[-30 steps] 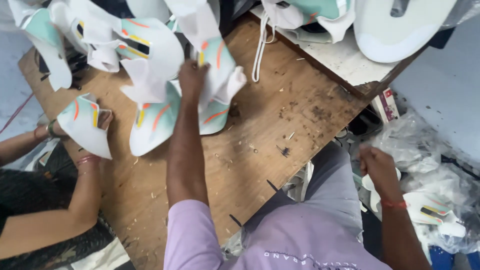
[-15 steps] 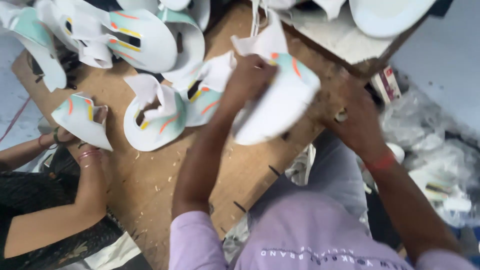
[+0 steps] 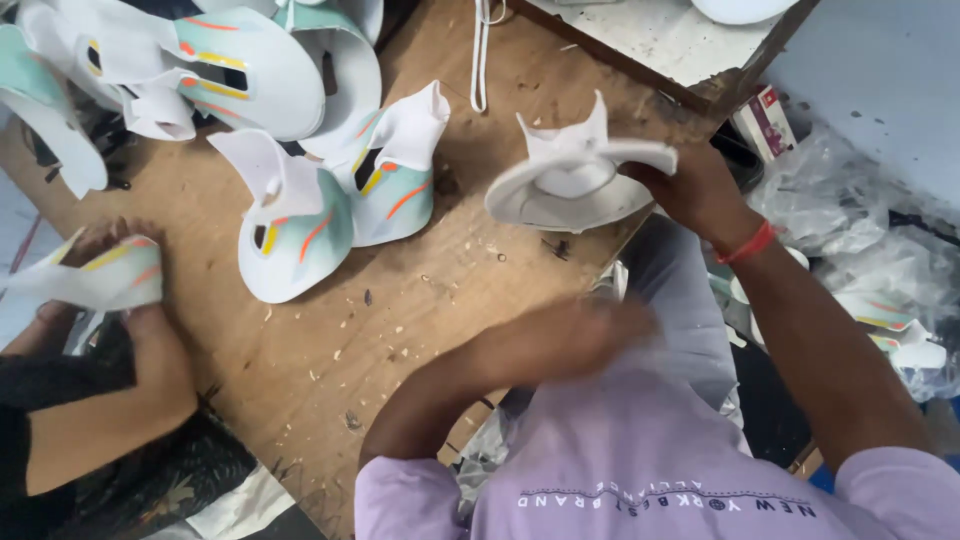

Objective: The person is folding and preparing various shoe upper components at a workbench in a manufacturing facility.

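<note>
Head view: the wooden desk (image 3: 330, 350) spreads under and to the left of both hands. Left of the right hand (image 3: 695, 190), shoe uppers (image 3: 300, 150) lie heaped at the desk's far side. The right hand is clamped on a white upper (image 3: 575, 180), held above the desk's right edge. The left hand (image 3: 585, 335) hovers blurred below that upper, apart from it; its grip cannot be told. At far left, a co-worker's hand (image 3: 140, 320) holds another upper (image 3: 90, 280).
</note>
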